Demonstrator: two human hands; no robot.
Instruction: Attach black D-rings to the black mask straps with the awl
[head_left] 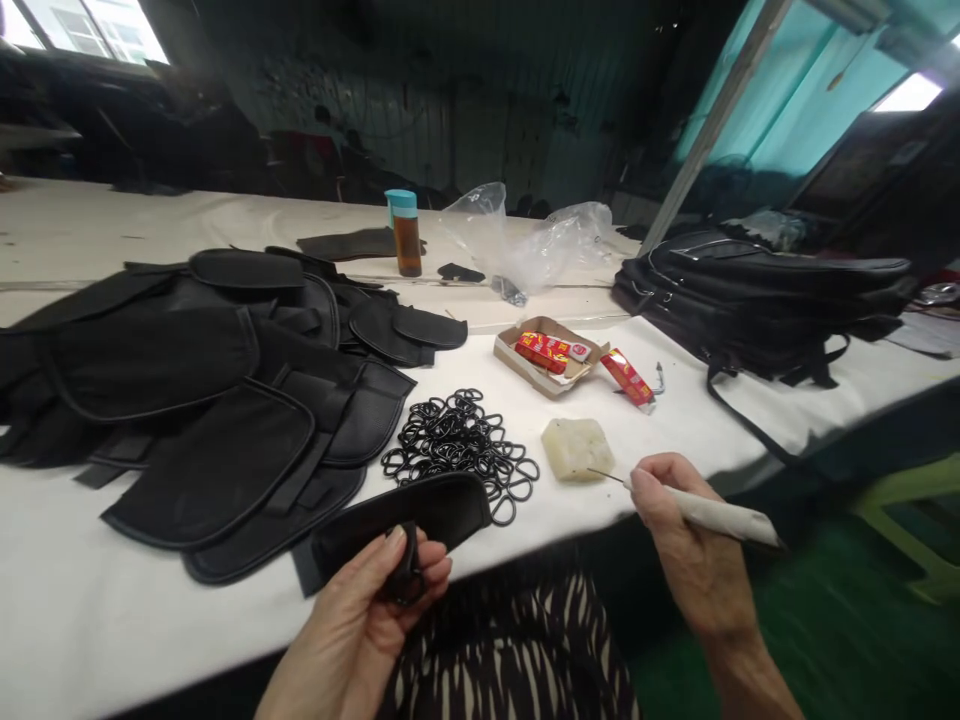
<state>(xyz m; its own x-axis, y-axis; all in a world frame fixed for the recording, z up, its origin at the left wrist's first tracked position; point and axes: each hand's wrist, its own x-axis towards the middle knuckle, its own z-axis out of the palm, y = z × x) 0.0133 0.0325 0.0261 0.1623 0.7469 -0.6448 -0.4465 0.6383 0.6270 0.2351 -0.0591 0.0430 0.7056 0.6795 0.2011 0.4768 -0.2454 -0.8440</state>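
My left hand (375, 600) is closed on a folded black strap (405, 570), pinched between thumb and fingers. Beneath and behind it a black padded piece (435, 505) lies at the table's front edge; whether the strap belongs to it I cannot tell. In my right hand (690, 540) is an awl (724, 515) with a pale wrapped handle and a thin metal point. That point reaches the front of a yellowish wax block (577, 447); whether they touch is unclear. A heap of black D-rings (457, 435) lies between the padded piece and the block.
Black padded pieces (202, 400) are piled on the left. Behind the wax stand a cardboard box (525, 370) with red packets, one more red packet (628, 378), a bottle (407, 235) and a clear plastic bag (540, 245). A black bag (757, 300) sits on the right.
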